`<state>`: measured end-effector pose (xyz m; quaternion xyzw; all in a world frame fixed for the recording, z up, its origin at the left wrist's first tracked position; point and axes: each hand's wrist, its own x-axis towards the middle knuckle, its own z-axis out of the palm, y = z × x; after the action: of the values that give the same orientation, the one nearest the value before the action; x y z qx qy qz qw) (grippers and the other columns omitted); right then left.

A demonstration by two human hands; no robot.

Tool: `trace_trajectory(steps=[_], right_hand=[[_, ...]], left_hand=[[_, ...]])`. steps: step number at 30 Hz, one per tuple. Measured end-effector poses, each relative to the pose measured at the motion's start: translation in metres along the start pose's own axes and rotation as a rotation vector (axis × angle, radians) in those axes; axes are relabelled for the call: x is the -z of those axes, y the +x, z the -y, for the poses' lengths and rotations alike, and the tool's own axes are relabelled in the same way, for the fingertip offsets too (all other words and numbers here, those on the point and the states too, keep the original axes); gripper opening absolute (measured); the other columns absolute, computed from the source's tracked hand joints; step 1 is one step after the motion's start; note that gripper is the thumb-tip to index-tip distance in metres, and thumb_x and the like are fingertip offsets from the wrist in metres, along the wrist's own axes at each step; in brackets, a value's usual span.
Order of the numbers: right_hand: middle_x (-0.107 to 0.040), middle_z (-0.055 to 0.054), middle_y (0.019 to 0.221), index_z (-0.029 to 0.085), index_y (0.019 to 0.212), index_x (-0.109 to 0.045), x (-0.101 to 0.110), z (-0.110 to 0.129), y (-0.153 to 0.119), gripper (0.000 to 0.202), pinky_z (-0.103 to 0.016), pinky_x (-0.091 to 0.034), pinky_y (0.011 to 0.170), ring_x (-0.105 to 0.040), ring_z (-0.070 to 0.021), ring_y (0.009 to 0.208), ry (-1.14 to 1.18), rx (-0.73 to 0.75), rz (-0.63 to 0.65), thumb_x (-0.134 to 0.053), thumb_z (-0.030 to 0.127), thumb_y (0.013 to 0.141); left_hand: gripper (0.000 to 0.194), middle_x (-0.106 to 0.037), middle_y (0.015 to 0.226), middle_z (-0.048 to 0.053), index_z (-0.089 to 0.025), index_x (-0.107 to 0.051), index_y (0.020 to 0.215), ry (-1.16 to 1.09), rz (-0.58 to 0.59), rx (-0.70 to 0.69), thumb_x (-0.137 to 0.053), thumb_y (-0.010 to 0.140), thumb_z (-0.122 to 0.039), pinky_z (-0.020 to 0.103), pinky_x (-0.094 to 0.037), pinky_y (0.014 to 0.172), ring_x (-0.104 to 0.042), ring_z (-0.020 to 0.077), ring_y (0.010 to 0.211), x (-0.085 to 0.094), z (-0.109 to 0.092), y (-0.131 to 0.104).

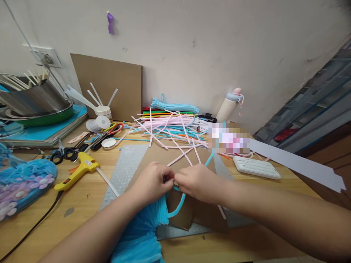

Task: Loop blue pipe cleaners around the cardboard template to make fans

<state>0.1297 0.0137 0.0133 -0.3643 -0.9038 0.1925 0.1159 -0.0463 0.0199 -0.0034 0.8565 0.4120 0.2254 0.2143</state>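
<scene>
My left hand (153, 180) is closed in a pinch, thumb against forefinger, at a light-blue pipe cleaner (179, 207). Fingertip to fingertip with it, my right hand (199, 182) is also closed on this pipe cleaner. One stretch of it curves below my hands, and a blue length shows above my right hand. Under my left forearm lies a fuzzy blue piece of many pipe cleaners side by side (139, 233). Brown cardboard (178, 210) sits beneath my hands, on a grey cutting mat (124, 164). My fingers hide the exact gripping point.
Loose pink pipe cleaners (181, 126) pile up behind my hands. To the left lie a yellow hot glue gun (79, 170), scissors (64, 152) and a blue flowered fuzzy piece (30, 179). A white keyboard-like box (256, 167) and a bottle (227, 106) are on the right.
</scene>
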Motion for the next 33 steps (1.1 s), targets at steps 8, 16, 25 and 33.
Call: trace_trajectory(steps=[8, 16, 25, 33], right_hand=[[-0.041, 0.005, 0.053, 0.016, 0.072, -0.048, 0.004, -0.016, 0.011, 0.015, -0.018, -0.012, 0.033, -0.024, -0.0028, 0.032, 1.257, -0.734, 0.564, -0.04, 0.027, 0.074], [-0.044, 0.002, 0.055, 0.017, 0.062, -0.045, -0.01, 0.001, 0.0, 0.007, -0.021, -0.023, 0.045, -0.038, -0.0085, 0.05, 0.363, -0.337, 0.037, -0.051, 0.017, 0.066], [-0.04, 0.005, 0.056, 0.016, 0.08, -0.049, 0.006, -0.011, -0.001, 0.017, -0.016, -0.013, 0.033, -0.025, -0.003, 0.034, 1.225, -0.742, 0.488, -0.037, 0.029, 0.08], [-0.042, 0.005, 0.053, 0.012, 0.071, -0.046, -0.004, -0.021, -0.001, 0.013, -0.01, -0.017, 0.028, -0.031, -0.0003, 0.031, 1.739, -0.849, 0.532, -0.039, 0.019, 0.08]], left_hand=[[0.011, -0.062, 0.061, -0.001, -0.019, -0.062, 0.067, 0.037, 0.01, -0.05, -0.053, 0.07, -0.015, 0.026, -0.036, 0.069, -0.054, 0.0126, 0.063, 0.003, -0.007, -0.002], [0.01, -0.061, 0.06, -0.002, -0.017, -0.06, 0.064, -0.017, 0.031, -0.022, -0.052, 0.067, -0.012, 0.023, -0.035, 0.062, -0.052, 0.0109, 0.059, -0.002, -0.002, -0.003], [0.009, -0.062, 0.063, -0.001, -0.018, -0.062, 0.067, -0.045, 0.032, 0.001, -0.054, 0.07, -0.018, 0.023, -0.035, 0.063, -0.051, 0.0118, 0.063, 0.0, 0.0, -0.001], [0.01, -0.062, 0.067, -0.003, -0.021, -0.06, 0.078, -0.04, 0.04, -0.067, -0.053, 0.072, -0.017, 0.026, -0.034, 0.075, -0.052, 0.0113, 0.065, -0.001, 0.0, -0.001]])
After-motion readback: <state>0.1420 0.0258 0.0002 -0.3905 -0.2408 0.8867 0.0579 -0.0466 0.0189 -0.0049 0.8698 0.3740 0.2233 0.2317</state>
